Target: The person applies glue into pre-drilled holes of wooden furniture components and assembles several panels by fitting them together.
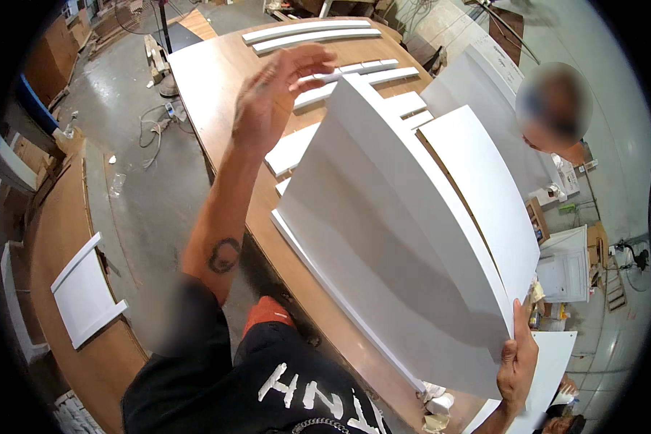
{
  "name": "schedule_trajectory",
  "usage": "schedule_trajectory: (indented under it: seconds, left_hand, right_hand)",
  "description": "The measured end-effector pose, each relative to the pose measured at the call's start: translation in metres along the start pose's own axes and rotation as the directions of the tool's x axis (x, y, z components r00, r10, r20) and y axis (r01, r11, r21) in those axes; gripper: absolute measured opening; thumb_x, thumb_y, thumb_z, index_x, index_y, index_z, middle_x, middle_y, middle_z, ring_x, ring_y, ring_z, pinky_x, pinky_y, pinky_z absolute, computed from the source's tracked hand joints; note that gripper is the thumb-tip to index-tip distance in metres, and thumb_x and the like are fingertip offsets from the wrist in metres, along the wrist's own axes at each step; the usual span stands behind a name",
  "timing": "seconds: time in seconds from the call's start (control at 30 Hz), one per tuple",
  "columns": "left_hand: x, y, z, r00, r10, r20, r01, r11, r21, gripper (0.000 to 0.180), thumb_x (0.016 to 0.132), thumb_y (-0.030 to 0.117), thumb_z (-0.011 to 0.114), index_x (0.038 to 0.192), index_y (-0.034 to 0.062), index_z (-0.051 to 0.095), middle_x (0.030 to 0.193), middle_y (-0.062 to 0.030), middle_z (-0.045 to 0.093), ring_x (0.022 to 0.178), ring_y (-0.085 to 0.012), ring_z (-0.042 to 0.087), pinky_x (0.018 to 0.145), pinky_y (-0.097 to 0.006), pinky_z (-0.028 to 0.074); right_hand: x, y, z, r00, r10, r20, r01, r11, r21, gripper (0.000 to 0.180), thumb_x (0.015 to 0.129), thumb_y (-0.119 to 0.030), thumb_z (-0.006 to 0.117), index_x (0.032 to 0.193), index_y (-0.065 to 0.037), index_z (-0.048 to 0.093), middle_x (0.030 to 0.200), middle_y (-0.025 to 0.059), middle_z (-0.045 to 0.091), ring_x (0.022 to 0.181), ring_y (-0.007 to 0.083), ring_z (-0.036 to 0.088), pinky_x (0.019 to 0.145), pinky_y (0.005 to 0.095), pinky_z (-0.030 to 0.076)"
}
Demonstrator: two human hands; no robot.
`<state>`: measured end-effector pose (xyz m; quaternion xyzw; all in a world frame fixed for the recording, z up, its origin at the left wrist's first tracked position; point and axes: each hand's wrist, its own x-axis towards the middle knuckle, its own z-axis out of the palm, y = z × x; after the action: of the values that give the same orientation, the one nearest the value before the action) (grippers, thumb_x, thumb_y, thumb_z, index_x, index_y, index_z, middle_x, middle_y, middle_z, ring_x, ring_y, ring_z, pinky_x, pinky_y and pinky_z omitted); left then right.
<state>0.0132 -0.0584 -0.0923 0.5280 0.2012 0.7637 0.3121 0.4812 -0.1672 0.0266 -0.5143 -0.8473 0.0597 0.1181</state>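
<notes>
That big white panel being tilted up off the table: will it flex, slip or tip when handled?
The white panel looks rigid: flat, with straight edges, no sag visible. Its painted face seems smooth, so probably slippery at the right hand, which grips only its lower corner. Tilted on edge over the wooden table, with the left hand apparently off it, it could tip.

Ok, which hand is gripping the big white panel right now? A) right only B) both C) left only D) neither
A: the right hand clamps the lower corner of the big white panel, while the left hand is raised open above the table, off the panel.
</notes>
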Motion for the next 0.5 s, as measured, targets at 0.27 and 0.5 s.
schedule_trajectory:
  seconds: [0.27, 0.5]
  left_hand:
    - [0.029, 0.080, 0.092, 0.904, 0.205, 0.376, 0.205, 0.562, -0.801, 0.051, 0.099, 0.039, 0.030, 0.136, 0.0044, 0.036, 0.132, -0.0099, 0.045, 0.125, -0.0260, 0.039, 0.106, -0.044, 0.027]
    - [0.035, 0.082, 0.175, 0.865, 0.127, 0.485, 0.268, 0.701, -0.661, 0.022, 0.095, 0.031, 0.047, 0.092, 0.0097, 0.049, 0.081, -0.0017, 0.048, 0.092, -0.0204, 0.047, 0.087, -0.040, 0.037]
  right_hand:
    - [0.000, -0.002, -0.005, 0.922, 0.356, -0.154, -0.294, 0.900, 0.322, 0.033, 0.099, -0.024, 0.038, 0.097, 0.002, 0.058, 0.089, 0.0071, 0.057, 0.077, 0.0129, 0.051, 0.076, 0.0252, 0.041]
    - [-0.016, -0.002, 0.002, 0.846, 0.416, -0.334, -0.142, 0.779, 0.611, 0.023, 0.093, -0.016, 0.050, 0.079, 0.001, 0.056, 0.066, 0.0048, 0.058, 0.060, 0.0107, 0.055, 0.058, 0.0238, 0.044]
